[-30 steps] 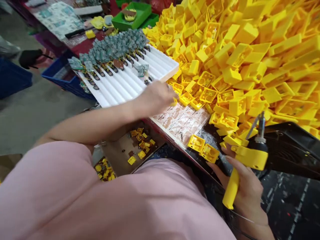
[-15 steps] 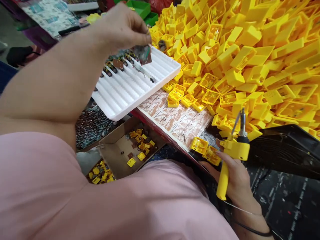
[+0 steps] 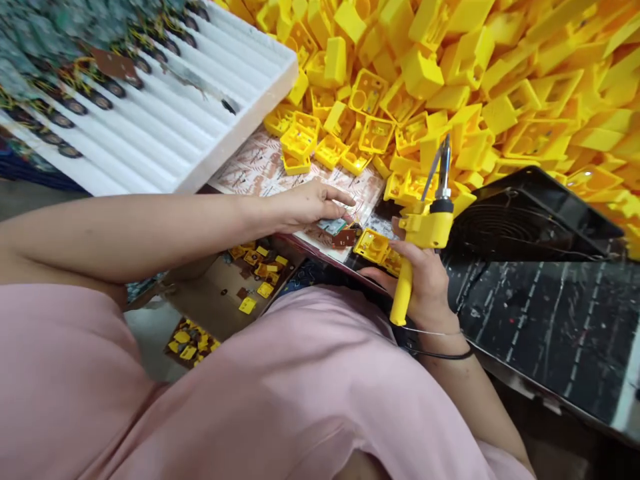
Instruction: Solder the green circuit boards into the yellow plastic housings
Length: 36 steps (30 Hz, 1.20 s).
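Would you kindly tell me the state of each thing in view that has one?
Left hand: over circuit board, grip unclear
Right hand: holding yellow tool
Yellow tool: held, tip up
Yellow casing: open side up
White tray: partly filled
Cardboard box: open, holding yellow pieces
Black fan: running or off unclear

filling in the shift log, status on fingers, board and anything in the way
Left fingers at the circuit board, grip unclear. Right fingers around yellow gun-shaped tool. Board beside open yellow case. Heaped yellow cases crowding the far side.
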Each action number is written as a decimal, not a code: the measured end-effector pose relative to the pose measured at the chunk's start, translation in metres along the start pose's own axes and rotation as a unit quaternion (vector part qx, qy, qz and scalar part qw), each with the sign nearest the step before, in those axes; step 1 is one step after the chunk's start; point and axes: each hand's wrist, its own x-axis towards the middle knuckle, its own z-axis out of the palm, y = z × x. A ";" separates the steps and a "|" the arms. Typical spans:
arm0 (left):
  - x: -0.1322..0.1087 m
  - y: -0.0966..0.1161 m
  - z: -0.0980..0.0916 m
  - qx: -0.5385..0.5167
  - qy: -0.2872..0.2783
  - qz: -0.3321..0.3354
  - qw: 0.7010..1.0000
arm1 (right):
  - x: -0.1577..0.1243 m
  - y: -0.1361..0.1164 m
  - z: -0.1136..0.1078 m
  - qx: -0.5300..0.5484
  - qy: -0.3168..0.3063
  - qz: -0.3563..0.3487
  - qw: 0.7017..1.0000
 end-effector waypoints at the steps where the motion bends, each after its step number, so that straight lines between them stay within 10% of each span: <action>1: -0.003 0.000 0.007 -0.031 0.004 -0.018 0.999 | 0.004 -0.004 0.003 0.004 0.011 0.001 1.000; 7: -0.012 0.010 0.020 -0.141 0.019 -0.041 0.989 | 0.025 -0.027 0.029 0.028 0.030 0.032 0.999; 11: -0.012 0.013 -0.011 0.085 0.075 0.052 0.992 | 0.027 -0.027 0.029 0.062 0.053 0.074 0.994; 15: -0.023 0.015 -0.023 0.448 0.156 0.128 0.871 | 0.025 -0.022 0.023 0.091 0.046 0.079 0.992; 18: -0.032 0.014 -0.005 0.508 0.198 0.213 0.811 | 0.024 -0.021 0.024 0.114 0.029 0.080 0.990; 25: -0.018 0.008 0.039 0.303 0.112 0.240 0.915 | 0.027 -0.021 0.027 0.043 -0.005 0.026 0.999; 30: -0.015 0.015 0.042 0.005 0.068 0.126 0.990 | 0.024 -0.019 0.017 0.051 0.020 0.050 0.997; 36: -0.022 0.025 0.024 0.190 0.038 0.141 0.971 | -0.013 -0.007 -0.033 -0.002 0.142 0.102 0.985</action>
